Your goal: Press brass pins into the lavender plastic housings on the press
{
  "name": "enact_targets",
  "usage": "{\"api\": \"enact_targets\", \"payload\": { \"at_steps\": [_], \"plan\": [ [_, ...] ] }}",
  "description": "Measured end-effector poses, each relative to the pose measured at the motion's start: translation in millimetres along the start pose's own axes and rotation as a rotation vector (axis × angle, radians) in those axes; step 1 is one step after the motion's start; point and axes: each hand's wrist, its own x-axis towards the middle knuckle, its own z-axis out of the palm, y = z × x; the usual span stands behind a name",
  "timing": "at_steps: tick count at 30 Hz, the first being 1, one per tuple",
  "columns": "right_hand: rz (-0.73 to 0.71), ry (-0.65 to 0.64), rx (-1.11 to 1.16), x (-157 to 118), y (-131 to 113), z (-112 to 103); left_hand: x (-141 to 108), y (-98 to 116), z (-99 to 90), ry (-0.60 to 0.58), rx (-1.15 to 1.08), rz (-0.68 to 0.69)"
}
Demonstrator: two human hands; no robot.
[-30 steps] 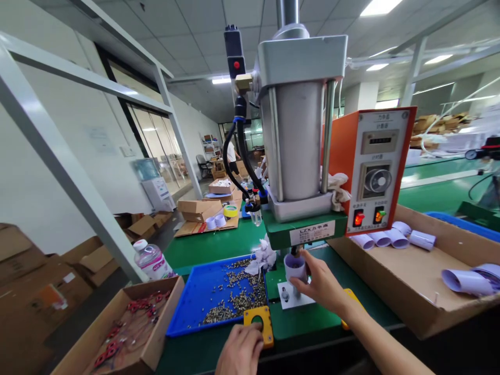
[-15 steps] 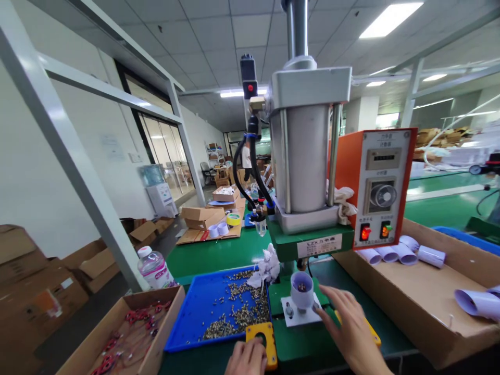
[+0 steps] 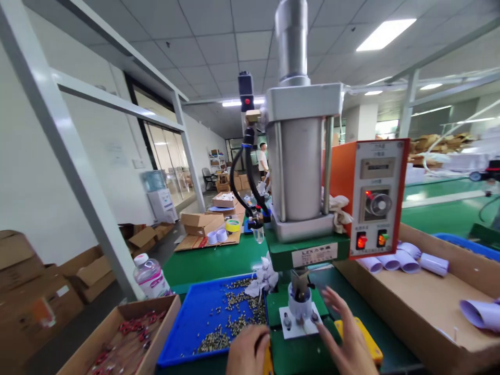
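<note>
1 press [image 3: 300, 172], 1 ctrl bx [image 3: 378, 177], 2 hands [image 3: 248, 351] [image 3: 347, 338]

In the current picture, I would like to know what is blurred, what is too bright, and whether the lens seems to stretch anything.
Head view: right hand smeared, panel lettering too soft to read; head view: ceiling light washed out to white; head view: left post leans strongly, probably wide-lens stretching.

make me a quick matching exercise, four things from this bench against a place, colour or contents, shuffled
1. cup
2. left hand
3. tray
4. control box

A. holding small metal parts
B. orange-sided
C. under the press, above a white plate
D. at a yellow block

Pairs: 1-C, 2-D, 3-A, 4-B
</note>
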Motion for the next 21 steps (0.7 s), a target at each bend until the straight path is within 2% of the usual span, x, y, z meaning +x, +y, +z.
{"api": "enact_targets", "payload": {
  "at_steps": [4, 9, 15, 21],
  "plan": [
    [0.083, -0.092, 0.255, 30, -37, 28, 43, 36, -12.7, -0.018, -0.105, -0.097],
    [0.106, -0.082, 0.314, 41, -47, 31, 79, 71, -29.8, -0.051, -0.088, 0.008],
    [0.132, -0.067, 0.319, 42, -47, 26, 102, 109, -34.8, -0.287, 0.081, 0.117],
    [0.142, -0.08, 0.337, 41, -42, 28, 107, 123, -24.4, -0.366, 0.215, 0.119]
  ]
}}
